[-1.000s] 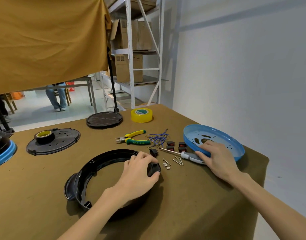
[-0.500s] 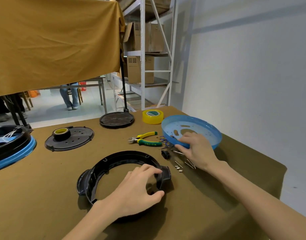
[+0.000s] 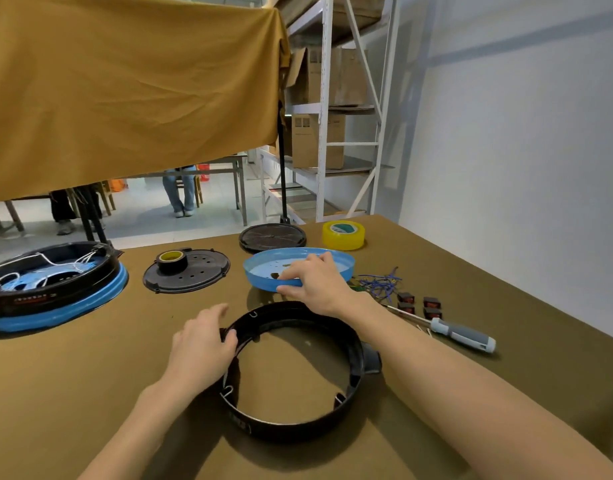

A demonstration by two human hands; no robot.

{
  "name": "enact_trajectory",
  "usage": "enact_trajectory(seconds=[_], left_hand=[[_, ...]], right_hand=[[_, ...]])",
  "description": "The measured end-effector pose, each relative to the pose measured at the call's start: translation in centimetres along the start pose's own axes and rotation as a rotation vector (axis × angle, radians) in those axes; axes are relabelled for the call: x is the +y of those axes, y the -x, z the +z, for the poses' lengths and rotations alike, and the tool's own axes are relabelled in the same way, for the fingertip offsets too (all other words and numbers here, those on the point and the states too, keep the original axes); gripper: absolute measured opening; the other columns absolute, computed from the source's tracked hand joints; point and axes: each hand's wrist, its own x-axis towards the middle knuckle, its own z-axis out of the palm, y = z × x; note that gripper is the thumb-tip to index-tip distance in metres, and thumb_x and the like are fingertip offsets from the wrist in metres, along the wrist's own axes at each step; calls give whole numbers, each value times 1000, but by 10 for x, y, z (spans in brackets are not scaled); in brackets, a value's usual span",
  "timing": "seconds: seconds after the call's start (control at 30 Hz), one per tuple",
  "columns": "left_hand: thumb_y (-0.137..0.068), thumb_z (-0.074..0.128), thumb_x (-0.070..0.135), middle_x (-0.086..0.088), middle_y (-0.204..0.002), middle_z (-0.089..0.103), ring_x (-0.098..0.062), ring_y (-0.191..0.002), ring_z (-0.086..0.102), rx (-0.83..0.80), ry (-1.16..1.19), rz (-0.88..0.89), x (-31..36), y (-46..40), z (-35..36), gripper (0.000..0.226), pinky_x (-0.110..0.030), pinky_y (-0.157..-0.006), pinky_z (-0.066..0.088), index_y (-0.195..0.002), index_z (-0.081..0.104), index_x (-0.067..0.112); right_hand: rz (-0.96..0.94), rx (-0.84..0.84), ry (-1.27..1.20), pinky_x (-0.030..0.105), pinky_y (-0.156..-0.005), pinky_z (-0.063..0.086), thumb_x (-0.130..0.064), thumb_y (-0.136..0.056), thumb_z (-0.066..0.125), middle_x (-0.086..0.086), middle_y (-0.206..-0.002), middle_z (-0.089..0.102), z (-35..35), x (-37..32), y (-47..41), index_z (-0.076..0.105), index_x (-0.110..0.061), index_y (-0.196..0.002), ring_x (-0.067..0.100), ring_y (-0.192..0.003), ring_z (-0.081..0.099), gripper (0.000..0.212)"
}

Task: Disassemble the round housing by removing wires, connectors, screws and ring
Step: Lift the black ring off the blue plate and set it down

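Change: blue dish [image 3: 298, 268] carried leftward from the screwdriver [image 3: 461, 336], now raised, tilted.
Right hand [image 3: 319, 284]: pinching its near rim.
Left hand [image 3: 203, 348]: gripping the black ring [image 3: 353, 344], lying flat.

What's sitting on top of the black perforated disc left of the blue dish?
A dark roll of tape with a yellow core stands on the black perforated disc, toward its rear left. The disc surface beneath the roll is covered.

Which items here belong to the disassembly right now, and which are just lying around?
In use:
- black ring, left hand on it
- blue dish, gripped by right hand

Lying about:
- screwdriver
- yellow tape roll
- loose blue wires
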Motion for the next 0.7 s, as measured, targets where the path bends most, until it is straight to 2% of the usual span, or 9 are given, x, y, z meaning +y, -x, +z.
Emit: enact_trajectory(seconds=[0.07,0.1,0.17,0.27,0.33,0.4,0.47,0.57,0.7], left_hand=[[-102,58,18,10,-111,69,-6,-93,68,-120,173,-10,-8,0,0,32,-21,-75,56,-133,61,26],[-101,60,16,12,-105,69,-4,-87,68,-140,223,3,-11,1,-2,25,-19,-70,55,-122,65,29],[-97,65,16,11,-104,72,-5,-88,70,-169,287,13,-18,1,-6,18,-20,-72,56,-106,68,32],[-92,71,17,8,-100,75,-8,-86,73,-205,381,38,-24,7,-7,15,-28,-76,62,-99,72,30],[-92,71,18,8,-102,74,-5,-87,72,-195,402,64,-25,12,-5,16,-24,-74,60,-100,72,32],[-92,70,20,10,-104,72,-1,-92,70,-169,394,82,-26,15,-2,19,-19,-75,56,-102,71,36],[-92,70,22,13,-104,71,2,-94,68,-126,400,88,-26,18,1,19,-14,-73,52,-101,70,39],[-94,69,22,17,-103,72,13,-97,63,-69,412,115,-25,21,5,20,-7,-71,45,-100,72,41],[-93,72,23,21,-103,74,13,-104,61,-25,483,128,-18,21,7,21,-15,-83,45,-103,75,42]], right_hand=[[-15,-46,1,41,-95,27,-47,-100,59,-6,-114,70,10,-10,-9,72,-31,-122,20,-102,46,30],[-23,-73,2,42,-96,27,-47,-99,59,-6,-116,70,15,-14,-12,72,-32,-122,20,-103,45,31],[-33,-140,1,41,-92,26,-47,-100,58,-7,-116,69,25,-20,-15,73,-34,-122,22,-103,46,30],[-33,-254,-46,42,-91,27,-42,-104,51,-8,-118,70,31,-28,-12,75,-33,-117,22,-102,48,29],[-22,-307,-112,47,-102,28,-44,-105,44,-6,-131,68,28,-34,-6,70,-33,-127,24,-119,51,36],[-15,-284,-137,49,-112,26,-51,-104,44,-3,-146,58,20,-38,6,57,-31,-142,22,-135,45,45],[-1,-184,-69,45,-112,31,-51,-100,50,1,-147,53,10,-35,26,47,-27,-149,22,-136,44,55],[95,-59,122,41,-107,41,-46,-98,57,5,-141,49,-3,-17,67,37,-23,-151,25,-128,48,61],[383,-124,134,38,-77,53,-40,-102,51,4,-124,58,-12,1,105,41,-20,-136,25,-103,63,41]])
